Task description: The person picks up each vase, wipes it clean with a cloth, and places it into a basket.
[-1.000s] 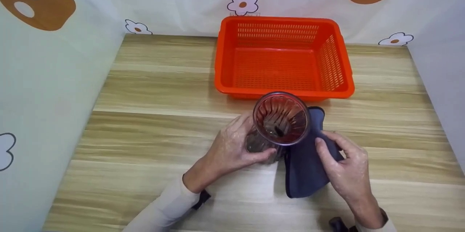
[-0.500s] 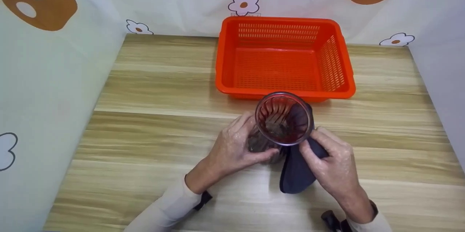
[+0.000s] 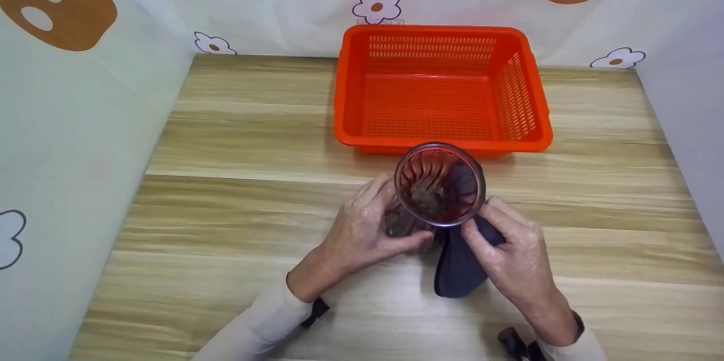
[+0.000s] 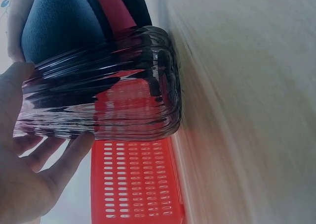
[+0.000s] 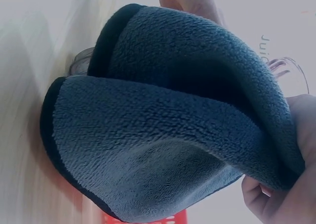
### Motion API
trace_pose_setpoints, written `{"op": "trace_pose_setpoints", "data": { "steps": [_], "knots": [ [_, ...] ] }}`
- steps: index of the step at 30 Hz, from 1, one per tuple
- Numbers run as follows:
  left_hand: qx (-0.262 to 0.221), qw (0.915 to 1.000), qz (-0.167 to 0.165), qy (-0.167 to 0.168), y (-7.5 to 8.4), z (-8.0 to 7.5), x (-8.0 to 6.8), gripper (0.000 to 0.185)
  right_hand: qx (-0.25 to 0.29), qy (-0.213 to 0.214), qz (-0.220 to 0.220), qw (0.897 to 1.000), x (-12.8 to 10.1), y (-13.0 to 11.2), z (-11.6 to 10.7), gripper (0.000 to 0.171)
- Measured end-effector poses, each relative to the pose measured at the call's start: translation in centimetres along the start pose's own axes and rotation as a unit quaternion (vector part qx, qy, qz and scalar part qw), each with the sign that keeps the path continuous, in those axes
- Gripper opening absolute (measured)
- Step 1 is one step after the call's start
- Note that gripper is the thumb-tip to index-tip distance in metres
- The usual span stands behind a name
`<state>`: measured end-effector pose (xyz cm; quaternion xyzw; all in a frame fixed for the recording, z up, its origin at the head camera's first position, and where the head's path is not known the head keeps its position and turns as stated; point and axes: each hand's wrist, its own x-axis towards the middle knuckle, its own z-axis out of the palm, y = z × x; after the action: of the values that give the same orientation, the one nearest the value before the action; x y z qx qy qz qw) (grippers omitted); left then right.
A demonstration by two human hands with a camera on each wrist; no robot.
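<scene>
The left hand curls its fingers round the ribbed glass standing near the counter's middle. The right hand pinches a dark cloth against the glass's side.

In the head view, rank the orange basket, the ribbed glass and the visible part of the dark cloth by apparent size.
1. Orange basket, clearly largest.
2. Ribbed glass, though it stands nearer the camera.
3. Dark cloth, mostly hidden by the right hand and the glass, so its true size is uncertain.

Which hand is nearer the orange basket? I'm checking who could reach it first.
Right, narrowly. The right hand with the cloth sits below the basket's front rim; the left hand lies slightly further left, gripping the glass.
</scene>
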<state>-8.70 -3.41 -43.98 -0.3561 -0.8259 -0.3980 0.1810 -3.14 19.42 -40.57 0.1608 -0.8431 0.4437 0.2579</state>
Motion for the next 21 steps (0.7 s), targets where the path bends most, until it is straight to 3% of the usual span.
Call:
{"op": "trace_pose_setpoints", "data": {
  "steps": [14,21],
  "knots": [
    [-0.007,0.9999,-0.006,-0.006,-0.1,0.0,0.0,0.078,0.002,-0.014,-0.002,1.0,-0.3,0.6,0.1,0.028],
    [-0.009,0.9999,-0.005,-0.005,-0.1,0.1,0.1,0.078,-0.022,-0.014,-0.016,1.0,-0.7,1.2,0.3,0.032]
  ]
}}
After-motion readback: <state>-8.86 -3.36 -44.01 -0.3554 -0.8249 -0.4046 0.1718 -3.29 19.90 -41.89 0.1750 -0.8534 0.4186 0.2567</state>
